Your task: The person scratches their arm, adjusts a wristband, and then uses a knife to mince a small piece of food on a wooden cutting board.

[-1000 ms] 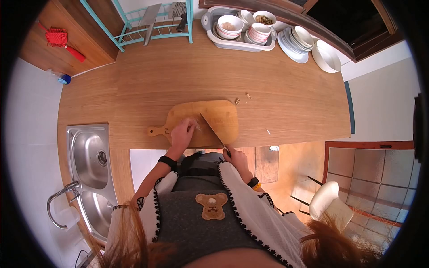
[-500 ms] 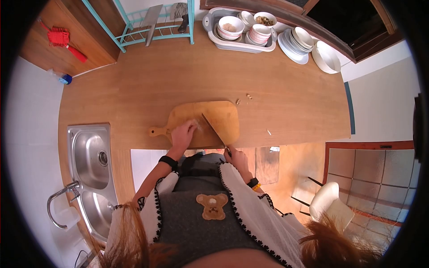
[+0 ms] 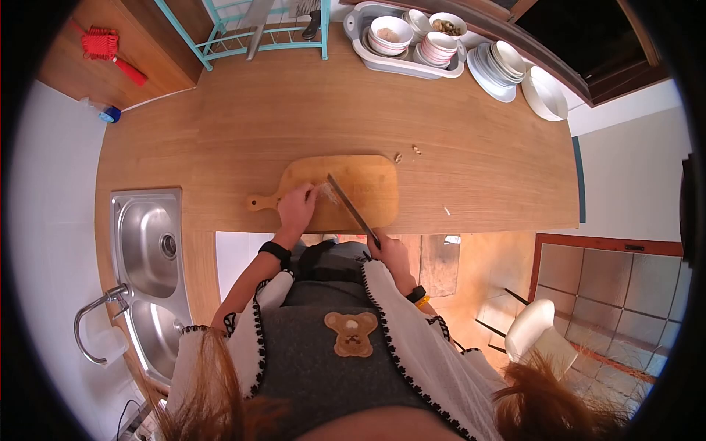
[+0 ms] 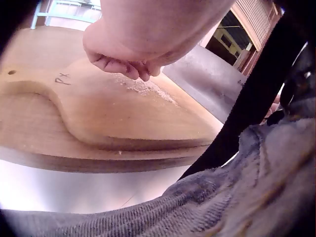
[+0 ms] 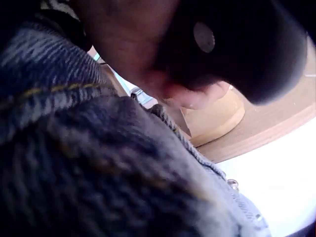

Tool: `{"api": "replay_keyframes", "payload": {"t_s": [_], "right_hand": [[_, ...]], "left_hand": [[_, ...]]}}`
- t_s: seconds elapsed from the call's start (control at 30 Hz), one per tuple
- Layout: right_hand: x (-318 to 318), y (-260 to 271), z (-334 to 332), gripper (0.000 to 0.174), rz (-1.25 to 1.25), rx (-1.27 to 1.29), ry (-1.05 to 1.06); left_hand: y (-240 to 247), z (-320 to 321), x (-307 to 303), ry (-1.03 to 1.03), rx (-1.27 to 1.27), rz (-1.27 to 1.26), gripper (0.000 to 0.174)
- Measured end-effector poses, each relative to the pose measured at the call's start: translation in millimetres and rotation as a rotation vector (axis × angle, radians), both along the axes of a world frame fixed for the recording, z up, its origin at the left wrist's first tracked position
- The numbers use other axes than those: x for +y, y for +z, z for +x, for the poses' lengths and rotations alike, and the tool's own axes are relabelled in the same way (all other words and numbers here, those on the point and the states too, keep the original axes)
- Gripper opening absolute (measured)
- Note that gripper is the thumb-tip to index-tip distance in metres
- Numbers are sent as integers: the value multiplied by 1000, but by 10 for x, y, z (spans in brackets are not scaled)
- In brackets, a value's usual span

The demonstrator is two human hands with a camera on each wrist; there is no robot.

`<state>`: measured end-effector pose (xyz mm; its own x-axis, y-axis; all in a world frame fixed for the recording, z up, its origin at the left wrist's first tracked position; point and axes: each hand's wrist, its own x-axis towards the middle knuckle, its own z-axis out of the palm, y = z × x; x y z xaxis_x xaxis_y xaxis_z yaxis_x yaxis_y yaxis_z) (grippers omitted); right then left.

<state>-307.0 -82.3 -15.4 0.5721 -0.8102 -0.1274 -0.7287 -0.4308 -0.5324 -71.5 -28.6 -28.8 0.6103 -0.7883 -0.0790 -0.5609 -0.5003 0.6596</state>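
Observation:
My right hand [image 3: 391, 256] grips the black handle [image 5: 242, 49] of a kitchen knife [image 3: 353, 209], whose blade slants across the wooden cutting board [image 3: 375, 182]. My left hand [image 3: 296, 209], fingers curled, hovers over the board's left part, just left of the blade. Between fingertips and blade lies a small heap of finely chopped, whitish bits [image 3: 330, 194]. The left wrist view shows these crumbs [image 4: 145, 88] spread beside the broad grey blade [image 4: 210, 81], under the tucked fingers; nothing shows between those fingers. Sleeve cloth and the handle block much of the right wrist view.
On the wooden counter, a few small scraps [image 3: 408, 153] lie beyond the board. A grey basin [image 3: 353, 37] with stacked bowls and a pile of plates [image 3: 485, 73] stands at the back. A turquoise rack [image 3: 213, 51] holds knives. The steel sink [image 3: 147, 220] is at left.
The head view has shifted a little. My left hand and the blade have moved slightly left over the board, and the blade now leans so more of its side shows.

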Motion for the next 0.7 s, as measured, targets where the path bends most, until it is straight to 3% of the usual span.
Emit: {"api": "replay_keyframes", "payload": {"t_s": [0.2,0.37,0.6,0.7], "right_hand": [[-27,24,57,21,40,66,66],[-12,28,61,22,51,88,80],[-23,57,77,21,46,33,95],[-39,87,80,21,97,89,114]], "left_hand": [[-91,25,19,109,-66,-103,16],[-2,77,124,112,58,91,19],[-56,125,100,79,72,115,23],[-109,63,71,72,-31,82,22]]}}
